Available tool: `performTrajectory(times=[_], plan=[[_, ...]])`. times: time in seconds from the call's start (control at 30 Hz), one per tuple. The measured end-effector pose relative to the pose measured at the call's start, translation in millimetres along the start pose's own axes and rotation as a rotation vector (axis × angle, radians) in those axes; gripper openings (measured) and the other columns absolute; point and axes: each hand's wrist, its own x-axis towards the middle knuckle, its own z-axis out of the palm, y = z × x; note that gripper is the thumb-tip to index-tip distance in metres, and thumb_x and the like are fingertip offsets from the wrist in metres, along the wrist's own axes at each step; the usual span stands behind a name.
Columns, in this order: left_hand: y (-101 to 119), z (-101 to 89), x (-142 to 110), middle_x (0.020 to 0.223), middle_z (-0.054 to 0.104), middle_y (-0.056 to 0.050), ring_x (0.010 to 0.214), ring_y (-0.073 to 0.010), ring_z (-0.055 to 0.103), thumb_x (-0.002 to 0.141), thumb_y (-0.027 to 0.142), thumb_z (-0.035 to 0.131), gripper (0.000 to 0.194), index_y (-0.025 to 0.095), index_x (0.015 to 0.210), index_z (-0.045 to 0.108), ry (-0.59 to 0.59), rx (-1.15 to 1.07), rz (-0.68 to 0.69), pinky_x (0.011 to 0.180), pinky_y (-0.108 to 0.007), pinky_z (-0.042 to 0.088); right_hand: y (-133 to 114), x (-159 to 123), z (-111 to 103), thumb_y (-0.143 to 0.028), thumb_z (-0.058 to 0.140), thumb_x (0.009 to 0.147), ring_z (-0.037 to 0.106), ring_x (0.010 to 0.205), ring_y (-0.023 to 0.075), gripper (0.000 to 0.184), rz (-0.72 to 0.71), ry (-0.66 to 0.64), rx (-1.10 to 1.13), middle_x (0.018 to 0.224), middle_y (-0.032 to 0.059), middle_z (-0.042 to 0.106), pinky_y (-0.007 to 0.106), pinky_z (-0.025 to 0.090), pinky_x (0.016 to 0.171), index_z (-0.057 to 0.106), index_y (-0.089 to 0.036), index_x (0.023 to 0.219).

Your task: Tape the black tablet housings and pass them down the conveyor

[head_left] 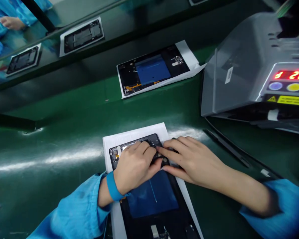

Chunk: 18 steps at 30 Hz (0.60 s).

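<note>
An opened tablet (184,215), with its inner parts and a blue film-covered panel (154,199) showing, lies on a white sheet (137,131) in front of me. My left hand (136,162), with a blue band on its wrist, rests over the tablet's far end. Its fingers are curled down together, and whatever they pinch is hidden. From the right, my right hand (189,159) reaches to the same end. The index finger stretches to the left hand's fingertips, and the thumb is apart below it. No object shows between them.
Another opened tablet (151,69) lies on white paper farther back. A grey machine (244,66) with a red display stands at right, a black pen-like tool (228,149) before it. Behind a raised edge, more tablet housings (83,35) lie near another person's hand (12,23).
</note>
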Motion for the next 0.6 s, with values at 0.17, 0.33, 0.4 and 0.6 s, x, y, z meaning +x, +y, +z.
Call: performTrajectory(times=[0.17,0.33,0.4,0.6], plan=[[1.7,3.6,3.5,0.073,0.060,-0.003,0.067,-0.0192,0.058,0.082,0.025,0.056,0.011,0.017,0.076,0.061,0.006,0.019,-0.059,0.058,-0.031,0.049,-1.8,-0.5,-1.4,-0.042,0.052,0.090,0.052,0.087,0.0233,0.041,0.008,-0.038,0.005,0.102,0.0097,0.060,0.037,0.043,0.074,0.058,-0.015,0.120],[4.5,5.1,4.4,0.073,0.060,-0.003,0.068,-0.0195,0.059,0.082,0.022,0.053,0.011,0.017,0.075,0.061,-0.014,0.079,-0.075,0.055,-0.031,0.047,-1.0,-2.1,0.1,-0.039,0.053,0.089,0.051,0.088,0.0229,0.037,-0.003,-0.014,0.013,0.101,0.0091,0.059,0.036,0.042,0.074,0.059,-0.016,0.118],[4.9,4.6,4.1,0.074,0.060,-0.003,0.069,-0.0196,0.059,0.083,0.023,0.053,0.012,0.017,0.077,0.061,-0.024,0.078,-0.068,0.056,-0.031,0.048,-1.0,-3.0,0.7,-0.038,0.052,0.090,0.051,0.088,0.0227,0.037,-0.011,-0.006,0.004,0.102,0.0095,0.059,0.035,0.042,0.074,0.059,-0.016,0.119],[2.2,3.6,4.0,0.074,0.060,-0.003,0.071,-0.0179,0.060,0.084,0.020,0.050,0.014,0.017,0.076,0.060,-0.056,0.043,-0.086,0.062,-0.030,0.050,-2.0,-4.9,1.3,-0.037,0.050,0.091,0.053,0.086,0.0223,0.038,-0.028,0.005,-0.018,0.103,0.0101,0.060,0.035,0.042,0.074,0.059,-0.015,0.121]])
